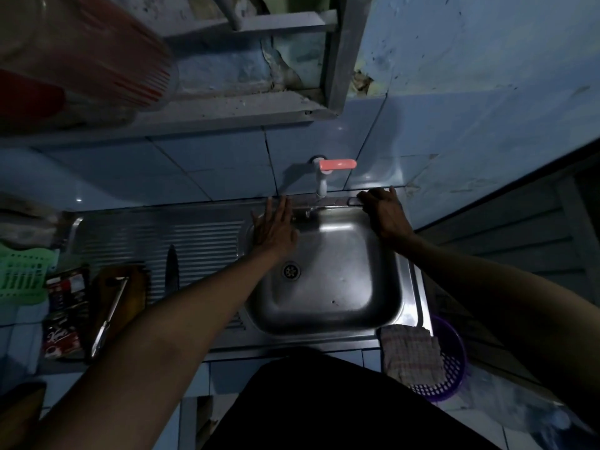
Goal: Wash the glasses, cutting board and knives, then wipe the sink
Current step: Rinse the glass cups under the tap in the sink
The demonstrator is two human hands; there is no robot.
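Here, both hands are seen at the far rim of the steel sink [324,306], in the centre of the frame. The left hand [274,228] is laid flat with fingers straight over the rim's upper left corner, holding nothing. The right hand [384,212] rests at the upper right corner, fingers bent over something dark at the back edge; whether a cloth or sponge is gripped there cannot be told. The basin appears empty of dishes and the tap [328,173], just above the hands, shows no running water.

A dark knife [172,271] lies on the ribbed drainboard at centre left, and a wooden cutting board [133,287] with a metal utensil [108,316] across it sits at lower left. No glasses can be made out with certainty. A checked cloth [410,355] is draped over the sink's lower right corner, above a purple basket [449,368].

The step in hand is judged to be the wiping of the sink. For the next move, steady pressure along the rim would be needed.
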